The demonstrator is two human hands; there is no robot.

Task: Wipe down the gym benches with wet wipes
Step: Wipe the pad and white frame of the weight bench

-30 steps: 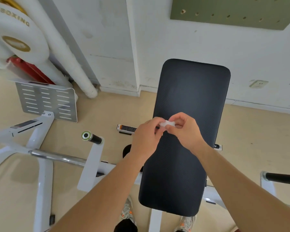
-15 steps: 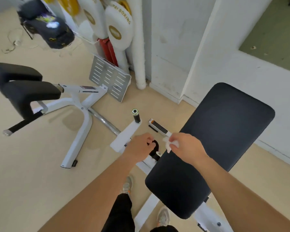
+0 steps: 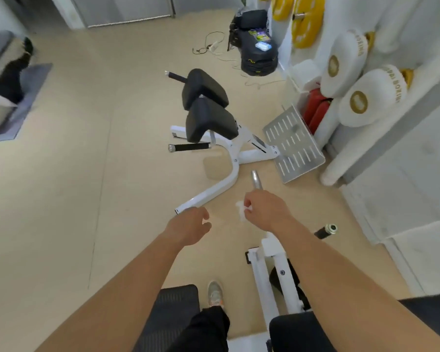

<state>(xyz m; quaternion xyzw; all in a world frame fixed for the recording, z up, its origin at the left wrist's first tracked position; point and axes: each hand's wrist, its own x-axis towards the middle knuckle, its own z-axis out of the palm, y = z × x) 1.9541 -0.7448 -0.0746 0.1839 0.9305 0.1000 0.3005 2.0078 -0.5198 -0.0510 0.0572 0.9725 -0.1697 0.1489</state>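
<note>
One wet wipe [image 3: 240,212], small, white, pinched in the right hand [image 3: 268,212] above the floor. Left hand [image 3: 189,226] near, fingers loosely curled, holding nothing. Black-padded bench [image 3: 210,118] beyond; white boxing pads [image 3: 366,97] far right.

The wipe [image 3: 241,212] is a blurred white scrap, mostly hidden inside the right grip [image 3: 267,212]. Black bench pad [image 3: 295,331] at bottom right is cut by the frame edge and partly covered by the right forearm [image 3: 341,270]; a second dark pad [image 3: 178,308] sits half behind the left arm [image 3: 127,288] and leg [image 3: 208,326]. At left edge a dark shape [image 3: 8,80] is smeared, cut off; packet [image 3: 263,46] on far black bags [image 3: 258,62] too small to read.
</note>
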